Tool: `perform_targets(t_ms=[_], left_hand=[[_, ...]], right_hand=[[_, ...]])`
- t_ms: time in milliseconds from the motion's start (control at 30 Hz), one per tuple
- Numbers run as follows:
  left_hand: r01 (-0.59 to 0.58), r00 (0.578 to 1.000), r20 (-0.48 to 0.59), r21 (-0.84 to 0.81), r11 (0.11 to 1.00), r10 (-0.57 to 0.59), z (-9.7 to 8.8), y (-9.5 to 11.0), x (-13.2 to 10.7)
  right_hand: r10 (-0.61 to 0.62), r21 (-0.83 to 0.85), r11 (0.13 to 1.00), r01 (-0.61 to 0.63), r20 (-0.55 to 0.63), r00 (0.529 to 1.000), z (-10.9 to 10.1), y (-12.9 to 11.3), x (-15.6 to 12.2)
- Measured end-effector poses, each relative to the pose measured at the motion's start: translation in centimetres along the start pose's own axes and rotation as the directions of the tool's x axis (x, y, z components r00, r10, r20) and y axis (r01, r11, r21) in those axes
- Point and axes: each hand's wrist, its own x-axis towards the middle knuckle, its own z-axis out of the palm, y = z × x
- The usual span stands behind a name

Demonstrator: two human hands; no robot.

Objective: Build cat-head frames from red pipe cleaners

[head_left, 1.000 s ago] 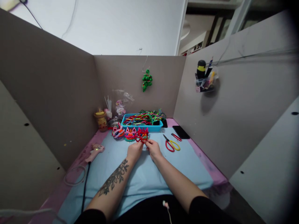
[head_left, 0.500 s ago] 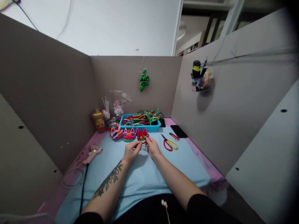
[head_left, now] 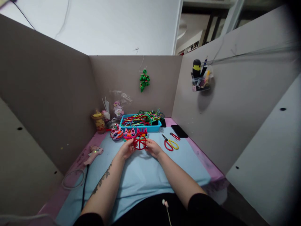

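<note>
Both hands hold a small red pipe-cleaner ring with crossed spokes [head_left: 139,142] upright above the light blue mat [head_left: 141,175]. My left hand [head_left: 126,148] pinches its left edge and my right hand [head_left: 152,147] pinches its right edge. Just behind the ring stand three finished pipe-cleaner figures with pink ears [head_left: 128,133]. A blue tray of coloured pipe cleaners [head_left: 140,121] sits farther back.
Red-and-yellow scissors [head_left: 169,143] and a small red tool [head_left: 175,136] lie right of my hands, near a black phone [head_left: 179,131]. A pink glue gun [head_left: 94,153] with its cord lies at the left. Grey partition walls enclose the desk; a green ornament [head_left: 144,81] hangs at the back.
The red ring has been turned up to face the camera and drawn slightly nearer. My hands have moved apart to its two sides.
</note>
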Motion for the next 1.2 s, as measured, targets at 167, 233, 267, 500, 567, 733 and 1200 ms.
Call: perform_targets(t_ms=[167, 233, 267, 500, 567, 733, 1200], left_hand=[[-0.011, 1.0, -0.006, 0.024, 1.0, 0.011, -0.4, 0.3, -0.1], [-0.027, 1.0, 0.0, 0.035, 0.999, 0.027, -0.4, 0.3, -0.2], [-0.037, 0.999, 0.003, 0.04, 0.998, 0.037, -0.4, 0.3, -0.2], [-0.086, 0.996, 0.015, 0.077, 0.993, 0.085, -0.2, 0.3, -0.2], [-0.083, 0.997, 0.018, 0.086, 0.993, 0.082, -0.1, 0.3, -0.3], [-0.063, 0.998, 0.029, 0.101, 0.993, 0.06, 0.2, 0.2, -0.5], [-0.062, 0.998, 0.016, 0.117, 0.991, 0.06, 0.2, 0.0, -0.4]], right_hand=[[-0.005, 0.001, 1.0, 0.005, -0.002, 1.0, -0.4, 0.5, 0.3], [-0.008, 0.015, 1.0, 0.009, -0.02, 1.0, -0.6, 0.6, 0.4], [-0.009, 0.028, 1.0, 0.01, -0.034, 0.999, -0.7, 0.6, 0.4], [0.018, 0.101, 0.995, -0.009, -0.093, 0.995, -1.1, 0.4, 0.6], [0.021, 0.102, 0.995, -0.011, -0.095, 0.995, -1.0, 0.4, 0.6], [0.022, 0.11, 0.994, -0.011, -0.101, 0.995, -0.8, 0.5, 0.6], [-0.004, 0.111, 0.994, 0.017, -0.122, 0.993, -0.4, 0.3, 0.5]])
